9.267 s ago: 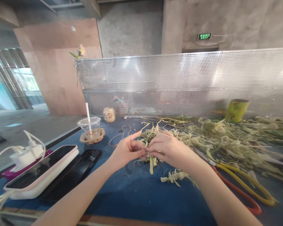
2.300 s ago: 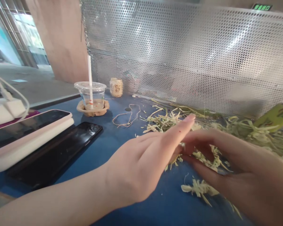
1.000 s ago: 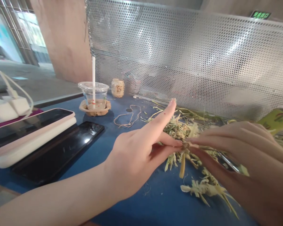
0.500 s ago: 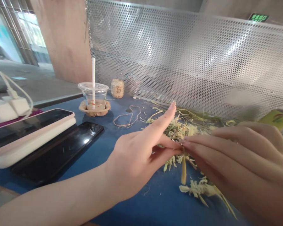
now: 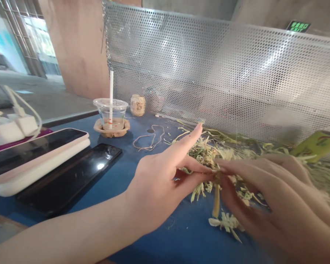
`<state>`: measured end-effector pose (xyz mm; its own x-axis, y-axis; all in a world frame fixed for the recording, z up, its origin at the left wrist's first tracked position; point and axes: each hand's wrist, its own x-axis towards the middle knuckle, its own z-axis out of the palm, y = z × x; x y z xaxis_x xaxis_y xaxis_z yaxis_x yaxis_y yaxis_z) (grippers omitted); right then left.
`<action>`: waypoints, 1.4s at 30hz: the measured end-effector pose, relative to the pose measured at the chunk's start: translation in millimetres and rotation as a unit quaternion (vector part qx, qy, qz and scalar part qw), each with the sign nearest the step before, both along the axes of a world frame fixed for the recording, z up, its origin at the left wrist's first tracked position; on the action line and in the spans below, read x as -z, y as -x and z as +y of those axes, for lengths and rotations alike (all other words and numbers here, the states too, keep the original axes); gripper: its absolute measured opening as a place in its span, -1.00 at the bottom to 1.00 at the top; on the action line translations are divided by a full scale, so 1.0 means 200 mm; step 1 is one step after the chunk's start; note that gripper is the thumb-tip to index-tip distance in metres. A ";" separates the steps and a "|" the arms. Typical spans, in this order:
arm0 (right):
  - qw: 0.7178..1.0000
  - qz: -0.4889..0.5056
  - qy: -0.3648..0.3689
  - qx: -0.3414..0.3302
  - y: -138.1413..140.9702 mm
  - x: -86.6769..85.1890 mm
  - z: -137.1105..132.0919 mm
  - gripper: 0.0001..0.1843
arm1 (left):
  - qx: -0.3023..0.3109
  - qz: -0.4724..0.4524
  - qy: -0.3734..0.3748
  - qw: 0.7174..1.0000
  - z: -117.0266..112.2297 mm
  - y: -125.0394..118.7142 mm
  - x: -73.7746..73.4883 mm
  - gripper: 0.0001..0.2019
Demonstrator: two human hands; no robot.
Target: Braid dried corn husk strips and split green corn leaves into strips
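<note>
My left hand (image 5: 159,183) pinches a pale yellow-green plant strip (image 5: 216,201) between thumb and a finger, while its index finger points up and away. The strip hangs down below the fingertips; its upper part is mostly hidden between the hands. From the other side my right hand (image 5: 275,190), slightly blurred, closes its thumb and fingertips on the same strip. Behind and under the fingers lies a heap of shredded plant strips (image 5: 206,150). A small bunch of pale strips (image 5: 228,222) rests on the blue table just below my right fingers.
At left are a black phone (image 5: 71,179), a pink-and-white device (image 5: 41,157) and white chargers (image 5: 16,124) with cables. Farther back stand a plastic cup (image 5: 117,110) with a straw, a small woven-looking jar (image 5: 138,105) and a thin cord loop (image 5: 151,141). A perforated metal screen (image 5: 198,66) borders the table.
My right hand has shifted and lifted its fingers a little, opening a gap under its palm. My left hand keeps its pinch nearly unmoved. The view has tilted slightly.
</note>
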<state>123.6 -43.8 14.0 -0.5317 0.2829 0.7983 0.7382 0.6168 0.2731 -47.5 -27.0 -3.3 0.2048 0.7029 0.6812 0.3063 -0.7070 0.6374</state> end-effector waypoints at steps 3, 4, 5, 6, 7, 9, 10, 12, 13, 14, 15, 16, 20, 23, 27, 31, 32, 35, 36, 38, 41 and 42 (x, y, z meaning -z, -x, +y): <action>0.999 -0.019 0.035 0.011 -0.01 0.00 0.01 -0.80 | -0.014 0.018 -0.026 0.999 -0.01 -0.01 0.01 -0.44; 0.999 -0.026 0.045 0.016 -0.01 0.00 0.02 -0.84 | -0.016 0.025 -0.037 0.999 -0.01 -0.01 0.01 -0.44; 0.998 -0.030 0.053 0.020 -0.02 0.01 0.02 -0.87 | -0.018 0.030 -0.045 0.998 0.00 -0.01 0.01 -0.45; 0.998 -0.031 0.059 0.020 -0.02 0.01 0.02 -0.89 | -0.021 0.033 -0.050 0.998 0.00 -0.01 0.02 -0.45; 0.997 -0.030 0.065 0.017 -0.02 0.02 0.03 -0.89 | -0.024 0.035 -0.053 0.998 0.00 -0.01 0.02 -0.45; 0.997 -0.025 0.075 0.008 -0.02 0.02 0.03 -0.88 | -0.029 0.035 -0.055 0.997 0.01 -0.01 0.02 -0.46; 0.997 -0.020 0.075 0.005 -0.02 0.02 0.02 -0.88 | -0.030 0.034 -0.054 0.998 0.01 -0.02 0.02 -0.46; 0.997 -0.006 0.072 0.005 -0.01 0.02 0.02 -0.88 | -0.028 0.031 -0.053 0.998 0.01 -0.02 0.02 -0.47; 0.998 0.001 0.066 0.005 -0.01 0.02 0.02 -0.89 | -0.027 0.029 -0.053 0.998 0.01 -0.02 0.02 -0.47; 0.998 0.006 0.061 0.004 -0.01 0.02 0.01 -0.90 | -0.026 0.027 -0.053 0.998 0.01 -0.02 0.01 -0.47; 0.998 0.008 0.057 0.005 -0.01 0.02 0.01 -0.90 | -0.026 0.025 -0.052 0.998 0.00 -0.02 0.01 -0.47; 0.998 0.008 0.054 0.007 -0.01 0.02 0.01 -0.90 | -0.027 0.024 -0.051 0.998 0.00 -0.02 0.01 -0.47; 0.999 -0.010 0.037 0.008 -0.02 0.03 0.01 -0.90 | -0.027 0.020 -0.053 0.998 0.00 -0.02 0.01 -0.49; 1.000 -0.012 0.027 0.006 -0.02 0.03 0.02 -0.92 | -0.022 0.026 -0.070 0.997 0.01 -0.02 0.01 -0.48; 0.998 -0.011 0.057 0.001 -0.01 0.01 0.01 -0.94 | -0.028 0.041 -0.077 0.996 0.01 -0.01 0.02 -0.47; 0.997 0.014 0.074 -0.004 0.02 -0.01 -0.01 -0.89 | -0.026 0.048 -0.043 0.998 0.01 -0.01 0.03 -0.44; 0.997 0.018 0.078 -0.001 0.02 -0.01 -0.01 -0.88 | -0.023 0.046 -0.040 0.998 0.02 -0.01 0.03 -0.43; 0.994 0.021 0.105 0.004 0.03 0.00 -0.01 -0.84 | -0.016 0.042 -0.039 0.998 0.02 -0.01 0.04 -0.44; 0.993 0.021 0.114 0.004 0.03 0.00 0.00 -0.84 | -0.014 0.042 -0.038 0.998 0.02 -0.01 0.04 -0.44; 0.992 0.015 0.126 0.002 0.03 0.00 0.00 -0.85 | -0.013 0.041 -0.028 0.999 0.02 -0.01 0.04 -0.44; 0.994 -0.011 0.111 0.013 0.02 -0.01 0.00 -0.84 | -0.012 0.034 -0.011 0.999 0.02 -0.02 0.03 -0.44; 0.995 -0.018 0.096 0.022 0.02 -0.02 0.00 -0.84 | -0.012 0.032 -0.007 0.999 0.02 -0.02 0.03 -0.44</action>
<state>118.9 -43.3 17.5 -0.5434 0.4514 0.7078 0.7572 0.6276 0.1810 -43.9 -22.3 -9.4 0.2313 0.6981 0.6776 0.3622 -0.7082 0.6060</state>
